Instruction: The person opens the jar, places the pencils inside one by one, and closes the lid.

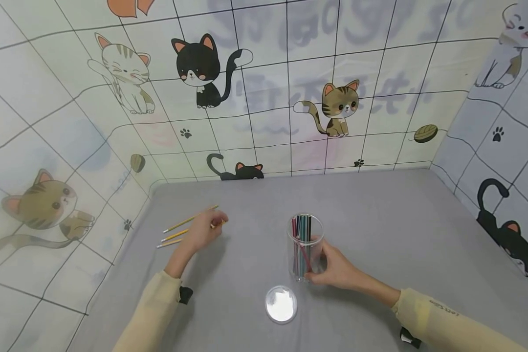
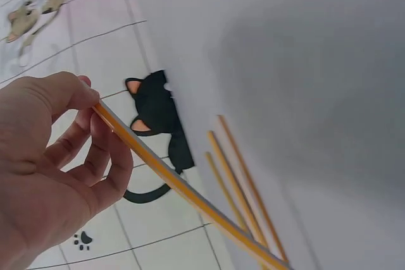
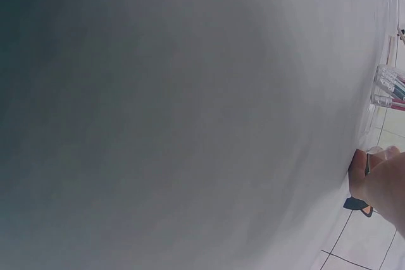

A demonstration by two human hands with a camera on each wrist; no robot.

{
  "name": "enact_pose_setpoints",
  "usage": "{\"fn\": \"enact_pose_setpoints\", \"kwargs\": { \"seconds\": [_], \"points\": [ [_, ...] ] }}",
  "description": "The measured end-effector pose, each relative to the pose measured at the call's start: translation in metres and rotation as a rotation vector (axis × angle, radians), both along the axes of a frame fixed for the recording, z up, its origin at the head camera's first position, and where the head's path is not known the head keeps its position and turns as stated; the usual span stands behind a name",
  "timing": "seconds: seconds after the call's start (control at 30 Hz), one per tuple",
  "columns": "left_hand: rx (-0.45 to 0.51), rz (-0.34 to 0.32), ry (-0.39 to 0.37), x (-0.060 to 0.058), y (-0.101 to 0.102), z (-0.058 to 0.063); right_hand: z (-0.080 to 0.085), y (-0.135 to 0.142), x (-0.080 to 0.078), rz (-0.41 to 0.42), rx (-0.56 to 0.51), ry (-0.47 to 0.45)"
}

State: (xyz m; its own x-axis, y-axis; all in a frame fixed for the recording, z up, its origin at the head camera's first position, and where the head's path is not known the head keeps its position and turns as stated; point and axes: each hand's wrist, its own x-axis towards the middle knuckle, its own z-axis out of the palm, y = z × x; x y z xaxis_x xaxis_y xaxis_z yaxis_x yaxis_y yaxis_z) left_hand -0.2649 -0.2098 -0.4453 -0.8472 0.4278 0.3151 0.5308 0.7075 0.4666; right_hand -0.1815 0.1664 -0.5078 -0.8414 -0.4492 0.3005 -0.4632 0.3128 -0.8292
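Observation:
My left hand (image 1: 207,229) pinches a yellow pencil (image 2: 171,175) near one end, between thumb and fingertips. The pencil slants away from the hand in the left wrist view. Three more yellow pencils (image 1: 176,226) lie side by side on the grey table, partly under that hand in the head view. My right hand (image 1: 336,269) grips the lower side of a clear cylindrical container (image 1: 318,230), which stands upright. Inside it are several coloured pencils (image 1: 302,244), red, teal and dark ones, one of them leaning across the others.
A round, shiny clear lid (image 1: 281,304) lies on the grey table (image 1: 369,205) in front of the container. Cloth walls (image 1: 264,107) with printed cats and grid lines rise behind the table and at both sides.

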Motion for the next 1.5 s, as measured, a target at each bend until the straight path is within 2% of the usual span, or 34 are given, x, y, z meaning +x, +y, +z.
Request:
{"fn": "enact_pose_setpoints", "kwargs": {
  "seconds": [0.13,0.3,0.5,0.63,0.93,1.2,1.5],
  "points": [
    [0.048,-0.016,0.016,0.003,0.004,0.013,0.0,0.0,0.0,0.003,0.005,0.005],
    [0.138,-0.029,-0.008,0.007,0.012,0.028,0.001,0.001,0.001,-0.001,0.01,0.002],
    [0.203,-0.005,-0.037,0.01,0.018,0.044,0.0,0.002,0.0,0.004,0.013,-0.004],
    [0.288,-0.003,-0.061,0.013,0.022,0.053,-0.001,0.002,0.0,0.006,0.014,-0.009],
    [0.415,-0.018,-0.059,0.023,0.036,0.08,0.0,0.002,0.0,0.002,0.016,-0.006],
    [0.616,-0.125,0.003,0.036,0.049,0.103,-0.001,0.002,0.0,0.001,0.013,-0.004],
    [0.792,-0.224,0.081,0.051,0.059,0.127,0.001,0.001,0.001,0.002,0.005,-0.002]
  ]
}}
